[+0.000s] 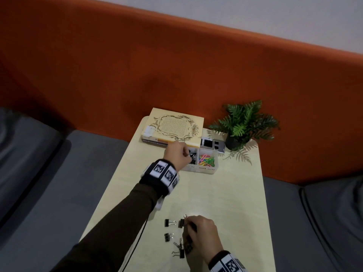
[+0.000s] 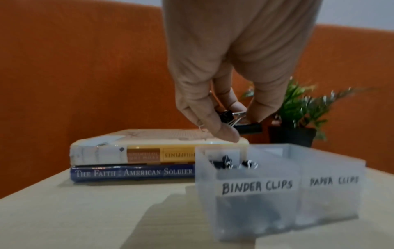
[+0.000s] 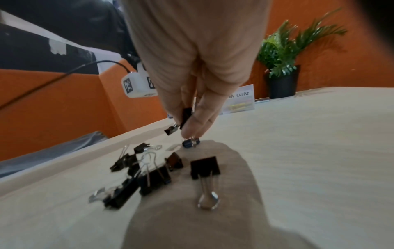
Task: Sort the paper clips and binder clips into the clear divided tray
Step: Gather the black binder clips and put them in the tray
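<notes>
My left hand (image 2: 221,70) hangs over the clear divided tray (image 2: 332,170), its thumb and fingertips pinching a couple of black binder clips (image 2: 238,120) just above the compartment labelled BINDER CLIPS. That compartment already holds more black binder clips (image 1: 192,157), and the one beside it, labelled PAPER CLIPS, holds the coloured paper clips (image 1: 206,160). The tray sits near the far edge of the worktop (image 1: 225,193), just in front of a stack of two books (image 1: 172,128).

My right hand (image 1: 202,235) is down near the near edge of the worktop, fingers curled and closed on a black binder clip (image 3: 185,116); a second small clip (image 3: 191,142) lies on the worktop right under the fingertips, and I cannot tell whether they touch it. Around that hand lie the loose binder clips (image 3: 149,173), most bunched together on its left, with one larger clip (image 3: 205,166) just apart from them.

Both wrists wear bands with black-and-white markers. A potted fern (image 1: 243,124) stands at the far right corner of the worktop, with a small marker card (image 1: 212,144) between it and the books. Behind runs an orange sofa back (image 1: 137,65).
</notes>
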